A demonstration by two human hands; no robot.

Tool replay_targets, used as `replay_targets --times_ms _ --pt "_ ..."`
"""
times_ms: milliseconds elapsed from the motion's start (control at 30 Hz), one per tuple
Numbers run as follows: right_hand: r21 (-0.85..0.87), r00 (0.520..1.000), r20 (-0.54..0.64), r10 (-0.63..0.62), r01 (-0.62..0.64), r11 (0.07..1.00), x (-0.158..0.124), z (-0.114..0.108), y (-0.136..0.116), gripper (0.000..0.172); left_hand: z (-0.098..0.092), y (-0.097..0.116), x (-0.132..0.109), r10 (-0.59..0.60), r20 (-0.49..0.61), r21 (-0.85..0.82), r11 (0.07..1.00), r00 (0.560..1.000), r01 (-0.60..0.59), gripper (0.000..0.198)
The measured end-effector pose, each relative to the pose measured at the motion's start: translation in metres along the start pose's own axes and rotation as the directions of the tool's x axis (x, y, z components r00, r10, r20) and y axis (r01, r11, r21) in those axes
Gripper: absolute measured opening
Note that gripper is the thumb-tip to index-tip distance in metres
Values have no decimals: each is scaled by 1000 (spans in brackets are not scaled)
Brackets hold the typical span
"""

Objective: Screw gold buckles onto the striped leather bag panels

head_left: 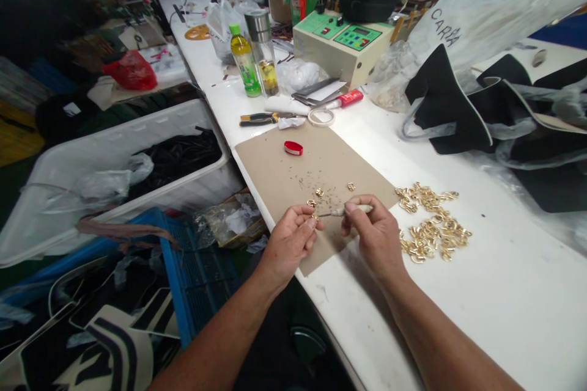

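My left hand point(293, 241) pinches a small gold metal fitting point(315, 218) between thumb and fingers. In my right hand point(378, 232) is a small screwdriver point(338, 212) with a pale handle. Its thin dark shaft points left, with the tip at or close to the fitting; contact is too small to tell. Both hands are over the near edge of a brown board point(270, 165). Tiny dark bits point(316, 177), perhaps screws, lie scattered there beside a few loose gold fittings point(351, 186). Two heaps of gold hardware point(433, 235) lie right of my right hand.
A red oval object point(293, 148) lies on the board. Behind it are pliers point(266, 118), a tape roll point(321, 116), a red tube point(349, 99), a bottle point(245, 64) and a control box point(343, 43). Black pieces point(449, 104) lie right; a white tub point(183, 186) stands left.
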State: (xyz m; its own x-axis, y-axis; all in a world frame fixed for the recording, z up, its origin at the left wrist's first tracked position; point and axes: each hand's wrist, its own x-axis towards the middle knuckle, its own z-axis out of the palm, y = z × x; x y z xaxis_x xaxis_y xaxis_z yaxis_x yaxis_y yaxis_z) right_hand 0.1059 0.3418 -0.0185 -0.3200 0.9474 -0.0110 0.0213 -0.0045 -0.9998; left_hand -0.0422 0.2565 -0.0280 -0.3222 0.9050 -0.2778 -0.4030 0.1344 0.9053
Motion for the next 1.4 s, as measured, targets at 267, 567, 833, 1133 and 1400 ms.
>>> replay_targets --times_ms 267,567,833,1133,1400 --pt "-61 1000 -10 -5 5 998 0 -1 -1 20 1 -1 0 -4 8 -3 1000 1000 4 32" --pt "-89 1000 10 -10 11 996 -1 0 -1 20 0 -1 0 -6 -5 2 1000 1000 6 35" --pt "-55 997 59 50 -46 997 4 -4 -3 23 0 -9 1 61 -68 143 988 996 -51 34" --pt "194 990 9 141 -140 971 12 -5 3 35 7 1 -1 227 -167 399 906 959 -145 20" --pt "318 988 -123 94 -50 947 22 -16 5 31 20 12 22 128 -158 293 953 979 -78 41"
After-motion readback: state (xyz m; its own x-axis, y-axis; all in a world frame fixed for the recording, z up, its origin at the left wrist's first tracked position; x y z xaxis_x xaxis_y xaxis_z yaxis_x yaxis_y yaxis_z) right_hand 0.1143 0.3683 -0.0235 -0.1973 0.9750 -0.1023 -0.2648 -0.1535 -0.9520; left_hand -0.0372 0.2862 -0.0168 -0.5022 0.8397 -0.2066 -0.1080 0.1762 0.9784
